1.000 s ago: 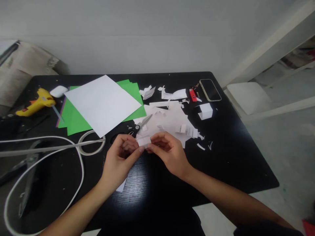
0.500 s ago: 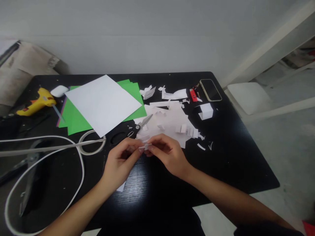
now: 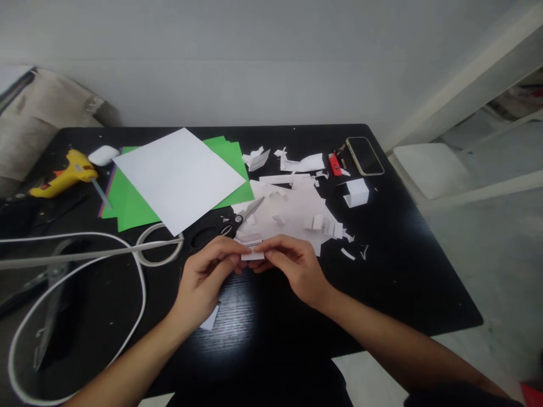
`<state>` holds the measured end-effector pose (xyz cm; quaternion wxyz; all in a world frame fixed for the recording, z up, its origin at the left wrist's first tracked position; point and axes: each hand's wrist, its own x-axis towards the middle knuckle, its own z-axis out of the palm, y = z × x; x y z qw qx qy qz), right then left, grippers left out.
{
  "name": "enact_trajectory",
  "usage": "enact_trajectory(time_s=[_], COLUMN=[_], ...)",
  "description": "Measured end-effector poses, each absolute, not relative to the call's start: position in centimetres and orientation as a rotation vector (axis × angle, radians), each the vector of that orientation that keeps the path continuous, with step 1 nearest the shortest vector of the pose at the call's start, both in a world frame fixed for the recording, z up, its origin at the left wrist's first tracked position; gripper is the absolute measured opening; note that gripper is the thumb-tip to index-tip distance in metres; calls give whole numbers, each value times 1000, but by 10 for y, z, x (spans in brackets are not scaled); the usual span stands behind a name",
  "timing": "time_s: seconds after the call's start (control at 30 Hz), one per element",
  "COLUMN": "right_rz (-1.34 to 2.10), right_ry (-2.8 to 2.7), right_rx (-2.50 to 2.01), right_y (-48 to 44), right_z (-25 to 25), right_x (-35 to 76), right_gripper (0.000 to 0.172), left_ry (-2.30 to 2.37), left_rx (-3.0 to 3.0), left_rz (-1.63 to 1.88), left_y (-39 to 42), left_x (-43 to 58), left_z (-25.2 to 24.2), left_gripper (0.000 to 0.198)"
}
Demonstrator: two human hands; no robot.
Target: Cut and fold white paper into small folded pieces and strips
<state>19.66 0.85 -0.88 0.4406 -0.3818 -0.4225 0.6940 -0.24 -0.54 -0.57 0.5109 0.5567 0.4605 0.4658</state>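
Note:
My left hand (image 3: 207, 278) and my right hand (image 3: 292, 265) meet over the near middle of a black table (image 3: 407, 282). Both pinch one small folded piece of white paper (image 3: 251, 255) between their fingertips, the left on its left end, the right on its right end. Just behind the hands lies a heap of white paper scraps (image 3: 297, 215). Black-handled scissors (image 3: 237, 219) rest on the heap's left edge, blades pointing away to the right. Another white scrap (image 3: 211, 319) shows under my left wrist.
A white sheet (image 3: 178, 178) lies on green sheets (image 3: 127, 203) at the back left. A yellow glue gun (image 3: 63, 172), a white cable loop (image 3: 85, 265) and dark pliers (image 3: 25, 285) are at the left. A red lighter (image 3: 334, 164), phone (image 3: 365, 155) and folded paper box (image 3: 355, 192) sit back right.
The paper piece has been turned and pressed flatter between the fingertips. Both hands have closed in on it and shifted slightly; nothing else on the table moved.

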Motion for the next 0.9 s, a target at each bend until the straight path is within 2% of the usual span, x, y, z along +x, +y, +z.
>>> enact_trajectory(time_s=[0.13, 0.27, 0.37, 0.6, 0.73, 0.9], right_rz=[1703, 1684, 1674, 1628, 1528, 1375], right_ry=[-1041, -987, -1006, -1034, -1149, -1393], right_rx=[-977, -1039, -1058, -1107, -1125, -1078], right_y=[7, 5, 5, 6, 3, 3], right_z=[-8, -11, -12, -11, -14, -14], right_x=[194, 190, 190, 190, 190, 194], right_gripper=[15, 24, 25, 32, 26, 9], left_ry=[1214, 1294, 1295, 1339, 1370, 1304], left_rx=[1317, 1184, 1143, 1234, 1219, 1085], left_rz=[1128, 1169, 1187, 1184, 1153, 1138], left_y=[-7, -7, -6, -6, -7, -4], left_x=[2, 9, 11, 10, 10, 7], left_z=[-6, -10, -11, -6, -7, -7], left_gripper=[10, 14, 16, 12, 12, 13])
